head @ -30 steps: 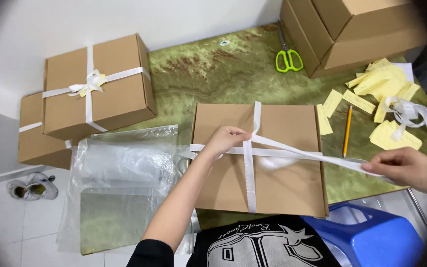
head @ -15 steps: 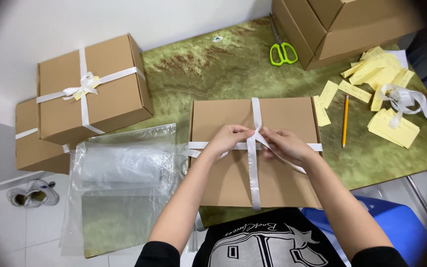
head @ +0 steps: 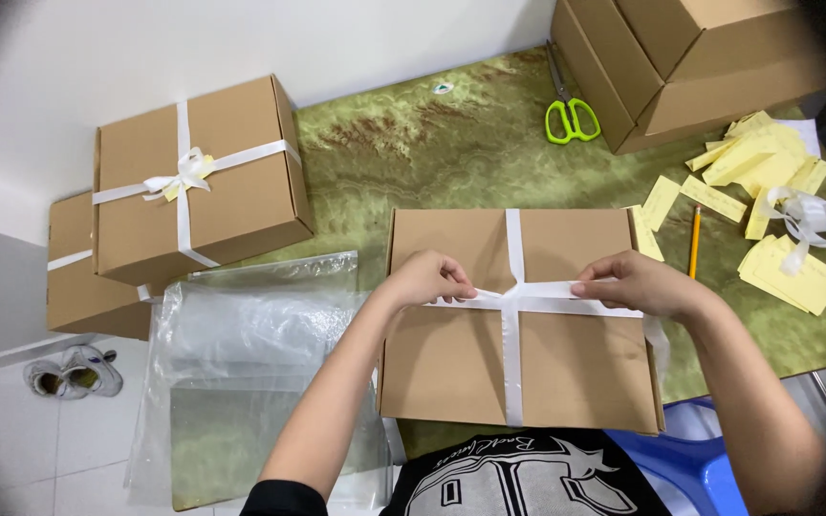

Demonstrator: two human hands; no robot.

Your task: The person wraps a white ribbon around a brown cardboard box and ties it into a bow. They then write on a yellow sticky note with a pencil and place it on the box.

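Observation:
A flat brown cardboard box (head: 576, 368) lies on the green table in front of me. White ribbon (head: 512, 334) crosses over its lid, one band lengthwise and one across. My left hand (head: 429, 279) pinches the ribbon's left strand just left of the crossing. My right hand (head: 635, 284) grips the right strand, pulling it taut to the right over the lid. The ribbon's tail hangs over the box's right edge.
Two ribbon-tied brown boxes (head: 198, 182) are stacked at the left. Clear plastic bags (head: 260, 354) lie beside my box. Green scissors (head: 571, 117) and larger boxes (head: 700, 62) sit at the back right. Yellow paper slips (head: 767, 162), a pencil (head: 693, 241) and loose ribbon (head: 810, 218) lie right.
My right hand came in from the far right to the box's centre, then shifted slightly right. Both hands now hold the ribbon strands apart on either side of the crossing.

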